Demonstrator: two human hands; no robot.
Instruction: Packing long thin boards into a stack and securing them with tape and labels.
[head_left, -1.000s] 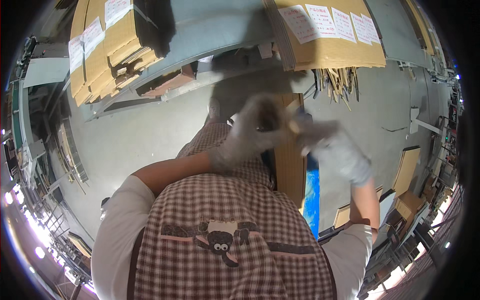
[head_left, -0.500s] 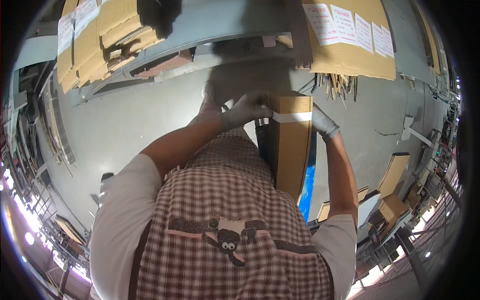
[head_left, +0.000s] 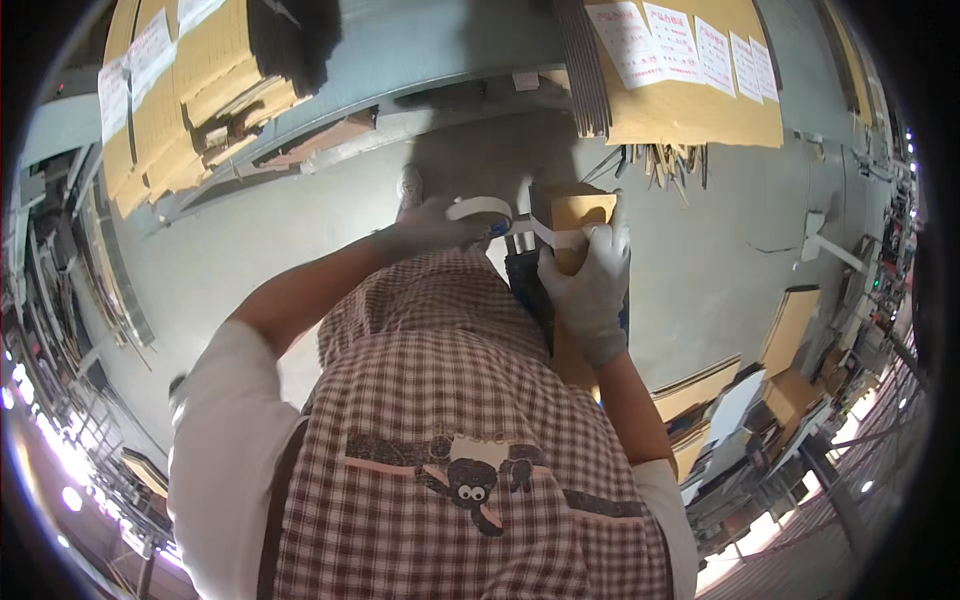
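My left hand (head_left: pixel 435 228), in a grey glove, is closed on a roll of white tape (head_left: pixel 478 208) left of a tall tan cardboard box (head_left: pixel 572 212). From the roll a white tape strip (head_left: pixel 543 235) runs to the box and lies across its upper part. My gloved right hand (head_left: pixel 595 290) grips the box from the near side. Its thumb is at the box's left and its fingers bend over the face by the tape. Much of the box below is hidden by this hand and forearm. Something blue and dark shows beside the box.
Cardboard stacks with paper labels stand at the far left (head_left: pixel 215 65) and far right (head_left: pixel 690 110) on a grey surface. A bunch of thin strips (head_left: pixel 665 165) sticks out below the right stack. More boards (head_left: pixel 790 330) lean at the right.
My right hand has come from the box's right side round onto its near face. My left hand has drawn back leftward with the tape roll, and a strip now stretches between roll and box.
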